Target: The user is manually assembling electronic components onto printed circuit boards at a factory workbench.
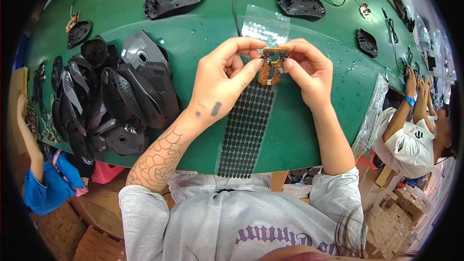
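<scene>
Between my two hands I hold up a small orange-brown circuit board (269, 70) with black parts on it. My left hand (229, 67) pinches its left edge with thumb and forefinger. On the opposite edge, my right hand (309, 67) grips it the same way. A dark cable (236, 7) runs down behind my left fingers; whether it joins the board is hidden. Below my hands lies a clear sheet of round black adhesive pads (244, 130) in rows. Its upper part, a bare transparent strip (266, 24), reaches out beyond my fingers.
A heap of black mouse shells (130, 87) covers the left of the green table (295, 135). Mouse bases (174, 0) (300, 5) lie along the far side, with cables and small boards. Clear plastic bags (372, 116) lie at the right edge. Co-workers sit at both sides.
</scene>
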`<state>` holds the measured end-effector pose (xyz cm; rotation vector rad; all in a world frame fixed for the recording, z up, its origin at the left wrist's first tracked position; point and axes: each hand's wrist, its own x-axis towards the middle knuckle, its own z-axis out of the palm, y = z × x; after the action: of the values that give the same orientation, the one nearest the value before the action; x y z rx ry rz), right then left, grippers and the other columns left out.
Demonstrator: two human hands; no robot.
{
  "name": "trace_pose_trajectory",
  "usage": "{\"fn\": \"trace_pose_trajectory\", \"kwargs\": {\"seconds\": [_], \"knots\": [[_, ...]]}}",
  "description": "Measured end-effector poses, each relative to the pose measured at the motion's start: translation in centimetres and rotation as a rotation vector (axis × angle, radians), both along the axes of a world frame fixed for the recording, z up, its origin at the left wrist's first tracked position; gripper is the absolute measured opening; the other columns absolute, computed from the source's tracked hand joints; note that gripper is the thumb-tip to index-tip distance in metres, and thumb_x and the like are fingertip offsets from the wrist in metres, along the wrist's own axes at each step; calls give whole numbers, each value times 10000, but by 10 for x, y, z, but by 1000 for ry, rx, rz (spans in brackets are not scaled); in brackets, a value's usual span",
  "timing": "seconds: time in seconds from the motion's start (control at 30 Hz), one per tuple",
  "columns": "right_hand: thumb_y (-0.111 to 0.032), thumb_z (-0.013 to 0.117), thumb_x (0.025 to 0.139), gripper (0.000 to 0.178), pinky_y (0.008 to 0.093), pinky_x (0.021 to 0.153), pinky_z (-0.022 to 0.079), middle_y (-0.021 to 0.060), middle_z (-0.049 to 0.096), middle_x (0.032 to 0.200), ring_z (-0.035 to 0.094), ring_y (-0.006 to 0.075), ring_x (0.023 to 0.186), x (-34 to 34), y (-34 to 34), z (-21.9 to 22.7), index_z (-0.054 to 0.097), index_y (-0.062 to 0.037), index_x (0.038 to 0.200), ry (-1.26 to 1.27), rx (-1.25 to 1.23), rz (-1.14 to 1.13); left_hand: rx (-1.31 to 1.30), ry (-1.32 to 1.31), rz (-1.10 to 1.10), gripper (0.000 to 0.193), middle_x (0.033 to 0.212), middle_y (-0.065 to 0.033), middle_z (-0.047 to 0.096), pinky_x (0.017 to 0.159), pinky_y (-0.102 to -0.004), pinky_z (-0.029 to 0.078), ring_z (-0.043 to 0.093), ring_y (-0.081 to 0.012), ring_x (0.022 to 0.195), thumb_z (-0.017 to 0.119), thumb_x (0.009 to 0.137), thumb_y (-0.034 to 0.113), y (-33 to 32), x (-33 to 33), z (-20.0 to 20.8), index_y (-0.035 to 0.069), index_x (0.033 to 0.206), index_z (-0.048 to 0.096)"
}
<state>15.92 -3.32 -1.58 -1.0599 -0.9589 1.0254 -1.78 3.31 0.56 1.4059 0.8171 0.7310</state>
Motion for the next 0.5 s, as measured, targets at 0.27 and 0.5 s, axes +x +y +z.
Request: {"fn": "trace_pose_trajectory", "kwargs": {"seconds": [0.27, 0.5], "knots": [[-25, 642, 847, 166, 206, 695, 480, 49, 640, 879, 583, 112, 757, 18, 20, 23, 643, 5, 1009, -73, -106, 17, 21, -72, 54, 367, 1085, -56, 637, 510, -148, 357, 488, -49, 604, 595, 911, 55, 4, -2, 4, 36, 1276, 560], [-111, 604, 905, 225, 234, 749, 496, 99, 660, 951, 628, 157, 859, 68, 142, 85, 612, 7, 1096, 126, -28, -134, 96, -188, 254, 457, 1303, -136, 565, 494, -154, 399, 626, -119, 665, 495, 970, 125, 2, -4, 5, 51, 1410, 400]]}}
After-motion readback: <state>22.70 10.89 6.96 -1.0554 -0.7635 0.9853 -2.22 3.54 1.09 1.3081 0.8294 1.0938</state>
